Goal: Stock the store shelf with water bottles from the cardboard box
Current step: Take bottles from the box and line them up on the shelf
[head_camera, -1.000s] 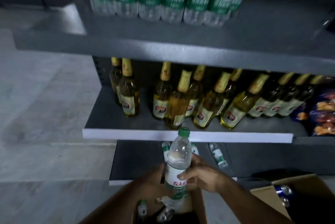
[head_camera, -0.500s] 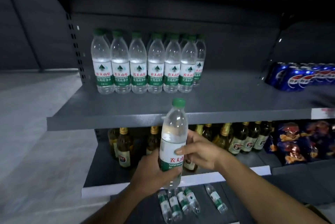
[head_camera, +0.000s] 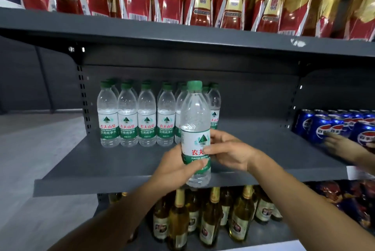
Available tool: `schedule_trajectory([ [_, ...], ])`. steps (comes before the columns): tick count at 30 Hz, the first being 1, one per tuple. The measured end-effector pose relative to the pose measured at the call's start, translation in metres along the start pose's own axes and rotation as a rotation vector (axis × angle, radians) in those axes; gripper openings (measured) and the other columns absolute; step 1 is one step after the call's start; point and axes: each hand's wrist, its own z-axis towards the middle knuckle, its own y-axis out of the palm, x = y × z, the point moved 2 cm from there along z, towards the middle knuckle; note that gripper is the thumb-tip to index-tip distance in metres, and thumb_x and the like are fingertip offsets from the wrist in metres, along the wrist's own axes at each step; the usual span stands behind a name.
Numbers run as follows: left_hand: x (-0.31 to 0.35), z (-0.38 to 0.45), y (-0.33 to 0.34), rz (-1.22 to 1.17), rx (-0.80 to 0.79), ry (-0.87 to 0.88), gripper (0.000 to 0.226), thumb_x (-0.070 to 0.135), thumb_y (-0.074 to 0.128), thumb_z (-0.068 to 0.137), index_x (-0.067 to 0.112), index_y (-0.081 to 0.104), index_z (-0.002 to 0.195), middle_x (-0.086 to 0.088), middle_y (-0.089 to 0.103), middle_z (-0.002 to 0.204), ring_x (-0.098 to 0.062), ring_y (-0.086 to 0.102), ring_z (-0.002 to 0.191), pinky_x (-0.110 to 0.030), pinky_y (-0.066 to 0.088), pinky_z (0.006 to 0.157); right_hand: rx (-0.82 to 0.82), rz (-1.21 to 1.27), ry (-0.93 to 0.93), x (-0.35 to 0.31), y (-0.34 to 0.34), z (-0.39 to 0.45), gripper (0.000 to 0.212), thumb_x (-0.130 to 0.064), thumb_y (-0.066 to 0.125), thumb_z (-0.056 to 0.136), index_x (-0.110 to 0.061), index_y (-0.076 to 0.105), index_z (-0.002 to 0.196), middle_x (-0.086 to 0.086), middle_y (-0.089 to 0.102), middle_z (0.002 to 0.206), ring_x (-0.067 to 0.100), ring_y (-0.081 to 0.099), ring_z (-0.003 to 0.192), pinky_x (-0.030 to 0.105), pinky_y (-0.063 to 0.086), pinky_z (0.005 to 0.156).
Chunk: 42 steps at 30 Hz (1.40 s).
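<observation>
Two hands hold one water bottle (head_camera: pixel 195 129) upright over the front edge of the grey middle shelf (head_camera: pixel 113 167). Left hand (head_camera: pixel 178 166) wraps the lower label, right hand (head_camera: pixel 229 152) pinches the label from the side. Stocked water bottles (head_camera: pixel 138 116) stand in rows behind-left, blue cans (head_camera: pixel 332 125) far right, touched by another person's hand (head_camera: pixel 343 146).

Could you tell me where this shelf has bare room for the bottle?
Bare shelf lies between the water bottles and the cans, and along the front edge. The left back is crowded; another person's hand rests by the cans.
</observation>
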Motion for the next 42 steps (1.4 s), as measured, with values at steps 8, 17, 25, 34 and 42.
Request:
schedule_trajectory([
  [8,-0.014,0.077,0.042,0.023,-0.097,-0.034,0.040,0.027,0.073,0.079,0.032,0.060,0.116,0.016,0.069,0.106,0.002,0.063,0.101,-0.019,0.052,0.085,0.113,-0.129,0.063,0.008,-0.081,0.018,0.055,-0.009,0.074,0.072,-0.014,0.058,0.124,0.008,0.067,0.120,0.023,0.062,0.114,0.038,0.050,0.095],
  [17,-0.076,0.118,0.060,0.150,0.150,-0.210,0.015,0.018,0.070,0.081,0.031,0.064,0.080,0.009,0.072,0.082,0.007,0.065,0.072,-0.010,0.048,0.065,0.269,0.057,0.059,0.047,-0.158,0.050,0.056,0.008,0.067,0.072,-0.006,0.054,0.125,0.018,0.064,0.120,0.030,0.061,0.111,0.042,0.050,0.095],
  [25,-0.091,0.117,0.048,0.475,0.150,-0.174,0.015,0.017,0.055,0.089,0.019,0.070,0.088,0.008,0.070,0.085,-0.010,0.064,0.080,-0.019,0.047,0.074,0.301,0.100,0.026,0.056,-0.188,0.085,0.045,0.004,0.066,0.073,-0.015,0.063,0.113,0.006,0.071,0.110,0.021,0.068,0.101,0.032,0.053,0.082],
  [34,-0.098,0.120,0.052,0.500,0.176,-0.168,0.012,0.021,0.058,0.088,0.024,0.068,0.094,0.017,0.065,0.082,0.006,0.058,0.074,0.000,0.038,0.067,0.282,0.098,-0.065,0.067,-0.193,0.098,0.052,0.010,0.062,0.075,-0.011,0.058,0.122,0.011,0.068,0.117,0.025,0.065,0.107,0.033,0.053,0.087],
  [42,-0.102,0.119,0.056,0.552,0.169,-0.149,0.011,0.023,0.057,0.086,0.029,0.063,0.092,0.020,0.061,0.078,0.007,0.058,0.074,-0.012,0.047,0.074,0.445,-0.114,0.021,0.091,-0.185,0.097,0.066,0.019,0.070,0.066,-0.011,0.048,0.121,0.004,0.067,0.110,0.013,0.065,0.098,0.021,0.053,0.080],
])
